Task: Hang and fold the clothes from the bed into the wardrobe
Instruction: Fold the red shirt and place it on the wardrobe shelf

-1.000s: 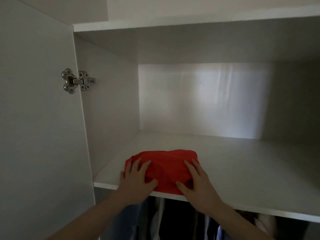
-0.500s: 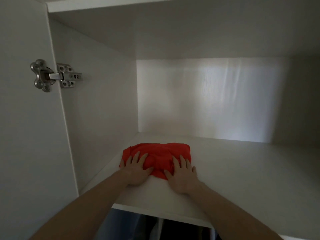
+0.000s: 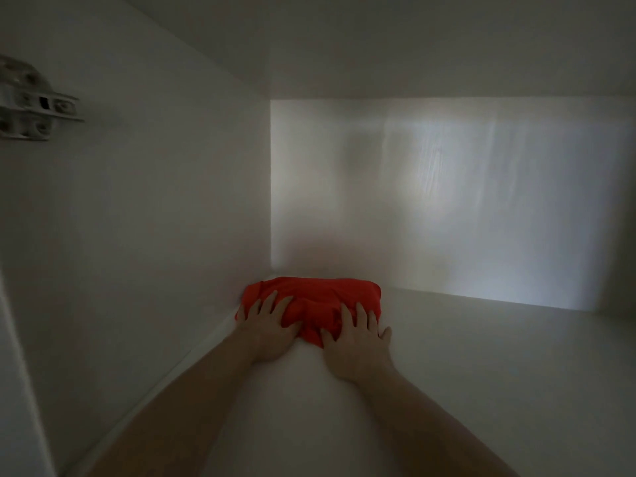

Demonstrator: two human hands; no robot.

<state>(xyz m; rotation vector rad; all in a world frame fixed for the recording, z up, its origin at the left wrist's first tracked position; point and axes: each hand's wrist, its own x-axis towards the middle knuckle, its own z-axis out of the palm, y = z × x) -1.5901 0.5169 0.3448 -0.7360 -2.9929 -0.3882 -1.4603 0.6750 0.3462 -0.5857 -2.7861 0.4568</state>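
Your left hand [image 3: 266,333] and right hand [image 3: 354,342] lie flat, fingers [image 3: 359,313] spread and straight, pressing the near edge of the folded red garment [image 3: 321,296], gripping nothing. The bundle sits just beyond your fingertips on the wardrobe shelf [image 3: 481,356], tucked against the side wall [image 3: 155,218] left of your left fingers. Push unevenly and the fold likely bunches up or opens against the wall.

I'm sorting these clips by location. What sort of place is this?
Most likely the inside of a white wardrobe: a bare white shelf, a metal door hinge on the left panel, and a folded red garment pressed into the back corner by the left hand and right hand.
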